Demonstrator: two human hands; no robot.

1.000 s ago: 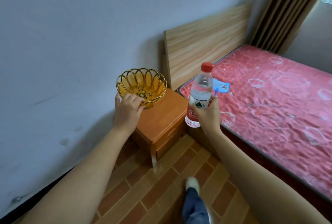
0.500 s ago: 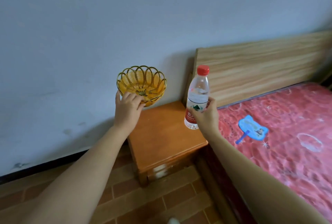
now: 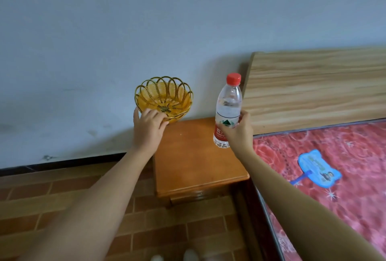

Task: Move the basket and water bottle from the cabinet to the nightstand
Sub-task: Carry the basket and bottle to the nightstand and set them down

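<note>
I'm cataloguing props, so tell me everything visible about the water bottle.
The water bottle is clear plastic with a red screw cap, closed, and a white and red label bearing a green mark. It stands nearly upright, held around its lower half by the right hand, above the nightstand top's back right part.

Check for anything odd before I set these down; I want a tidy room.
A blue fan lies loose on the bare red mattress, and the wall shows dark scuffs near the floor. The basket and bottle look intact.

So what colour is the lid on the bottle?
Red. The bottle has a red lid, clearest in the head view.
</note>
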